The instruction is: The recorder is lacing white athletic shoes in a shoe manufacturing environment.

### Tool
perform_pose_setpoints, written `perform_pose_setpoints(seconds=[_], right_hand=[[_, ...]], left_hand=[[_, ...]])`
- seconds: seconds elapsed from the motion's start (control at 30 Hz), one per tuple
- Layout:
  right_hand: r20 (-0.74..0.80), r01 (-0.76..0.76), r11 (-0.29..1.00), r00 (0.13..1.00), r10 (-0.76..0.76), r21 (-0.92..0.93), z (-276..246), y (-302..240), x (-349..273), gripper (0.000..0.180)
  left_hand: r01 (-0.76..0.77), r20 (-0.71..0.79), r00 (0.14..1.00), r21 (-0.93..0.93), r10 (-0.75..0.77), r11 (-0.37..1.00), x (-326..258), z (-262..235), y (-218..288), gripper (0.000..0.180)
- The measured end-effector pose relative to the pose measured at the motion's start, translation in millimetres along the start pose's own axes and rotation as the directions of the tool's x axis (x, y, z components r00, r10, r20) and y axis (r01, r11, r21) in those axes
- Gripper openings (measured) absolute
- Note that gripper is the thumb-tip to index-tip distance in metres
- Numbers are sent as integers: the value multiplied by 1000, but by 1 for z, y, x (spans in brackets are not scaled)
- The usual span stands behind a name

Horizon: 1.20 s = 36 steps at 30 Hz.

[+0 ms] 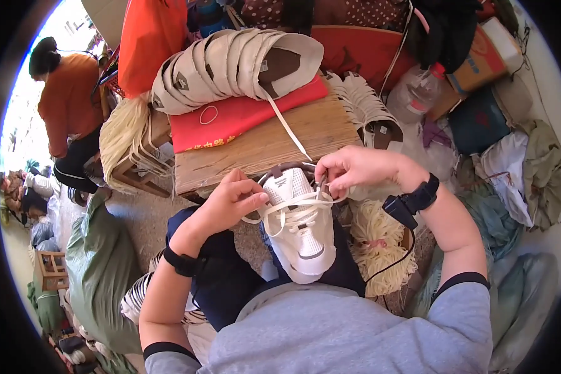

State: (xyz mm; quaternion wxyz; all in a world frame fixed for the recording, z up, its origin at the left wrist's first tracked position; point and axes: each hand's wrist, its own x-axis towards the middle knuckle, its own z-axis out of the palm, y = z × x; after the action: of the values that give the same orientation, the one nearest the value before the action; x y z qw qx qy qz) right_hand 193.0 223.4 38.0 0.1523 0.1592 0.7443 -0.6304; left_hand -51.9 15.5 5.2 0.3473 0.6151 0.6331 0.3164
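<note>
Lace (293,215) ends hidden under both hands

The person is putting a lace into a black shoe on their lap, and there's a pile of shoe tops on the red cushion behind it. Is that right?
Not quite. The shoe on the lap is white, not black, as the head view shows. The rest holds: the left hand and right hand work a pale lace through it, and a pile of shoe tops lies on the red cushion behind.
</note>
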Motion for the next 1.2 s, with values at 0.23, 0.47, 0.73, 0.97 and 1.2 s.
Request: perform_pose_setpoints(seconds=[0.23, 0.47, 0.73, 0.97, 1.2], right_hand=[[-167, 150, 913, 959, -227, -379, 1, 6, 10, 25], [-206, -18, 853, 973, -105, -522, 13, -9, 30, 35], [-485, 289, 945, 855, -182, 155, 55, -39, 44, 16], [-608, 255, 951, 732, -307, -173, 54, -2, 43, 15], [-712, 209, 960, 644, -280, -188, 44, 15, 14, 11]], left_hand=[[325, 6, 944, -202, -330, 924, 13, 15, 7, 19], [182, -194, 958, -152, -210, 971, 13, 24, 14, 23], [61, -64, 997, 192, -50, 979, 3, 1, 23, 23], [284, 189, 935, 113, -302, 952, 31, -7, 11, 23], [433, 257, 874, -24, -413, 901, 35, -7, 8, 23]])
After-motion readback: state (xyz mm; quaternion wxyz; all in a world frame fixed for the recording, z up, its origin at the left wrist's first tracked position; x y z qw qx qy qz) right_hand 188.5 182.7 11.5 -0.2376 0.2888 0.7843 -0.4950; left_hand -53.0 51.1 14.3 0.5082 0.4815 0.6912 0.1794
